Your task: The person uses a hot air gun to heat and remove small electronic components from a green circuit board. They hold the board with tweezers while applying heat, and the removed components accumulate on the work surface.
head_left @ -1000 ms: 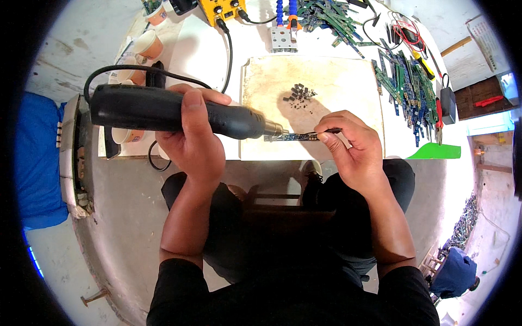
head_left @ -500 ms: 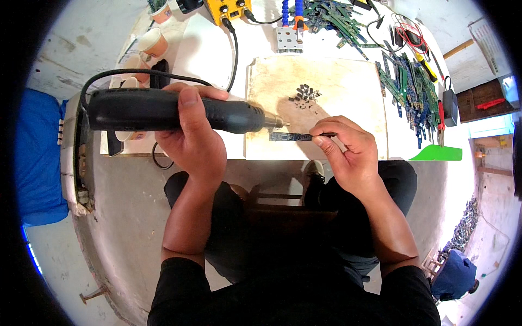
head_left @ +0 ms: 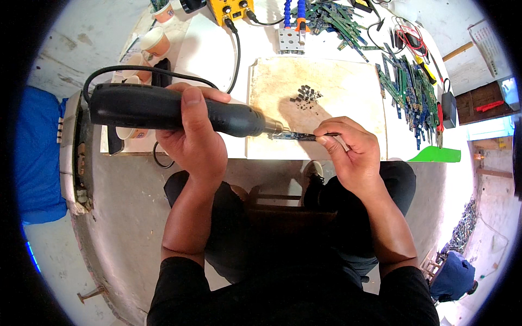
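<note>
My left hand (head_left: 191, 127) is wrapped around the black handle of a hot air gun (head_left: 231, 118), which lies level and points right. Its metal nozzle (head_left: 273, 127) is at the left end of a narrow circuit board strip (head_left: 298, 136) on the worn board. Thumb and fingers of my right hand (head_left: 352, 149) pinch a thin dark tool, seemingly tweezers (head_left: 329, 134), at the strip's right end. Its tips cannot be made out. Just beyond, a small pile of black chips (head_left: 308, 95) lies on the board (head_left: 348, 81).
Green circuit board strips (head_left: 410, 92) are heaped at the right, with more (head_left: 337, 22) at the back. A yellow control unit (head_left: 231, 10) stands at the far side, its cable running left. Paper cups (head_left: 156, 42) line the left edge. A person in blue (head_left: 454, 276) is low at right.
The hot air gun's nozzle has come down and nearer to the strip, now overlapping its left end. My right hand has shifted slightly right, still pinching. The whole view has moved a little.
</note>
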`<state>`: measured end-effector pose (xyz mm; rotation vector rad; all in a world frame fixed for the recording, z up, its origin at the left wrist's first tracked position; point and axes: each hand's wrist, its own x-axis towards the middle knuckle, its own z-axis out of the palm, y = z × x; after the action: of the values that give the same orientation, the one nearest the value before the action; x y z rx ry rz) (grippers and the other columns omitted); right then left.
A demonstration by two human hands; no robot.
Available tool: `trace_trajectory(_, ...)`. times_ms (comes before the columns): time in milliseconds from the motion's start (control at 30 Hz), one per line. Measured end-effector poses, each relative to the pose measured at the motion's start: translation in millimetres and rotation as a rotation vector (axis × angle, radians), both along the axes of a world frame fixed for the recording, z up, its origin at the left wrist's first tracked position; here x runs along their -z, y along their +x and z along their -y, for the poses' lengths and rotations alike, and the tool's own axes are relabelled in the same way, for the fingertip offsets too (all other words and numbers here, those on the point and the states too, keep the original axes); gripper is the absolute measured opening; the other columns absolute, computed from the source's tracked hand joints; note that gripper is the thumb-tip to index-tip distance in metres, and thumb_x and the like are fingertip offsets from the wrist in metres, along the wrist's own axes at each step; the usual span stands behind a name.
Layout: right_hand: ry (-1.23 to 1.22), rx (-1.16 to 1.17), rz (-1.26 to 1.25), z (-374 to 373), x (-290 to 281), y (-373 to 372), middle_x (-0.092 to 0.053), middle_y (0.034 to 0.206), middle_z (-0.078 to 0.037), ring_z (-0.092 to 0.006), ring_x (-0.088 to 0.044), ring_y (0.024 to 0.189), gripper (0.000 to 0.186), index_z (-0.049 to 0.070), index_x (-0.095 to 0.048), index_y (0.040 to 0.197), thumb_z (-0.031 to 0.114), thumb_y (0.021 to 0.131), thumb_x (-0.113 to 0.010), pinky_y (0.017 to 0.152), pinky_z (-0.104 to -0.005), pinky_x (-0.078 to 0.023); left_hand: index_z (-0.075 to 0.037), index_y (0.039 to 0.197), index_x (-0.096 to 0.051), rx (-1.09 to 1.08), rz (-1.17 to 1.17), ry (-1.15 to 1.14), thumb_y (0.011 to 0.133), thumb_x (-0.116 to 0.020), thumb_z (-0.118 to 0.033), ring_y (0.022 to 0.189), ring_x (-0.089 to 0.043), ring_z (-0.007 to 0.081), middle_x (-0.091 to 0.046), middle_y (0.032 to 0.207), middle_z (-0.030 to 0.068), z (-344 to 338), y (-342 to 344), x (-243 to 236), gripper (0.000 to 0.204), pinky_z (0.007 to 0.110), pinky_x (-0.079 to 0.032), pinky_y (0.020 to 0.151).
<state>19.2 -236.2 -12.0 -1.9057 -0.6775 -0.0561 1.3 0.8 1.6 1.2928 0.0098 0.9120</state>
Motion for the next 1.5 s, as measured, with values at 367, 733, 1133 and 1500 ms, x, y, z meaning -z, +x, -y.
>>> trace_trajectory(367, 0.076, 0.069, -0.064, 10, -5, -1, -0.068, 0.09, -0.011, -0.0158, -0.064, 0.081, 0.009, -0.002, -0.068, 0.096, -0.004, 0.089, -0.064, 0.074, -0.0256, -0.05, -0.001, 0.106, -0.049, -0.077, -0.043, -0.074, 0.098, -0.056, -0.022, 0.068, -0.064, 0.0147, -0.066, 0.072, 0.0111, -1, -4, -7, 0.024, 0.025, -0.053, 0.067)
trace_trajectory(733, 0.247, 0.422, -0.115, 57, -15, 30, -0.066, 0.085, -0.001, -0.0062, -0.057, 0.08, 0.011, -0.002, -0.068, 0.1, 0.007, 0.095, -0.064, 0.075, -0.0209, -0.045, -0.002, 0.097, -0.05, -0.09, -0.059, -0.107, 0.097, -0.055, -0.021, 0.067, -0.062, 0.0136, -0.066, 0.072, 0.0119, -7, -1, -4, 0.02, 0.024, -0.052, 0.068)
trace_trajectory(1133, -0.121, 0.218, 0.011, 56, -41, 55, -0.068, 0.084, -0.004, -0.0083, -0.058, 0.076, 0.009, 0.0, -0.068, 0.098, 0.005, 0.092, -0.067, 0.07, -0.0235, -0.047, -0.001, 0.095, -0.055, -0.031, -0.088, -0.116, 0.098, -0.055, -0.02, 0.069, -0.061, 0.012, -0.067, 0.073, 0.0102, 3, -4, -4, 0.019, 0.025, -0.048, 0.074)
trace_trajectory(1500, -0.093, -0.06, -0.435, 83, -15, 65, -0.065, 0.084, -0.001, -0.006, -0.057, 0.079, 0.007, -0.001, -0.067, 0.098, 0.004, 0.093, -0.066, 0.073, -0.0222, -0.047, -0.002, 0.099, -0.054, -0.033, -0.119, -0.054, 0.096, -0.056, -0.024, 0.07, -0.061, 0.0134, -0.066, 0.073, 0.0106, 2, -3, -5, 0.022, 0.027, -0.049, 0.074)
